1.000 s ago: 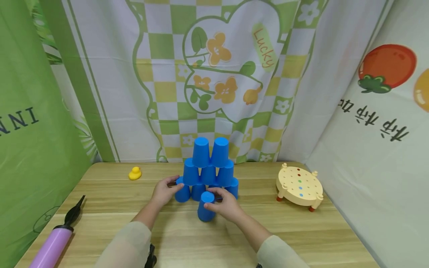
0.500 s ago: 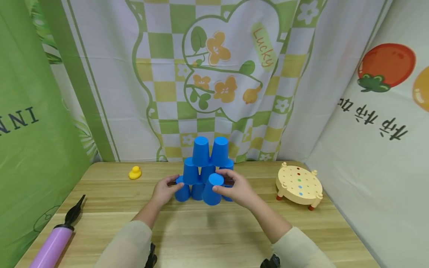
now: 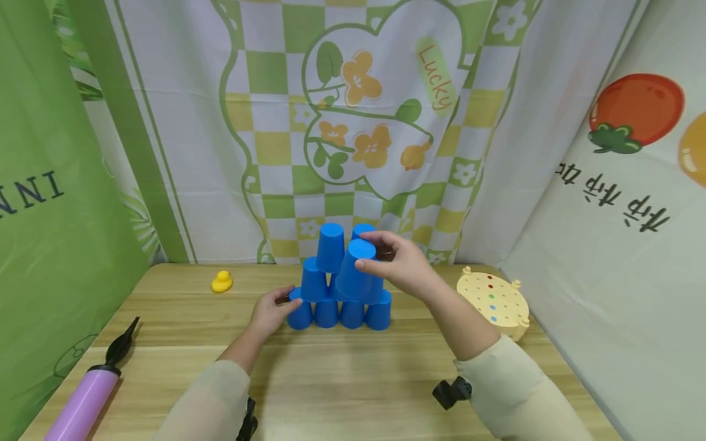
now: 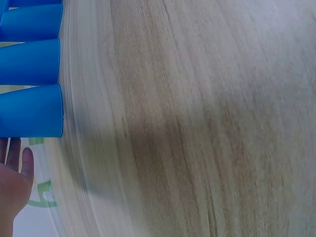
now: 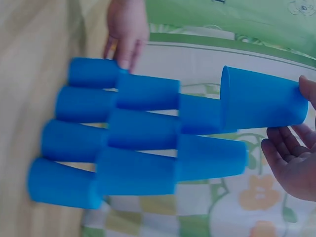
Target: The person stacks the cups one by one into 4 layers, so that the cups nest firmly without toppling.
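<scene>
Upside-down blue cups [image 3: 313, 280] form a pyramid: several in the bottom row, three above, two on top. My right hand [image 3: 409, 268] pinches one more blue cup [image 3: 353, 274] between thumb and fingers, holding it in front of the stack's upper right. In the right wrist view this held cup [image 5: 261, 98] is level with the top row and apart from the table. My left hand [image 3: 268, 315] touches the bottom row's left-end cup [image 3: 300, 313] with extended fingers and thumb. The left wrist view shows those fingers [image 4: 26, 165] against that cup's side.
A yellow rubber duck [image 3: 222, 282] sits at the back left of the wooden table [image 3: 342, 386]. At the left edge lies a purple hand pump [image 3: 85, 401] with a black nozzle. A cream pegged round stand [image 3: 491, 300] is at right. A patterned curtain [image 3: 276, 214] hangs behind.
My right hand has lifted its cup off the table in front of the pyramid, up and slightly right to the top row's height. The left hand stays at the bottom-left cup.
</scene>
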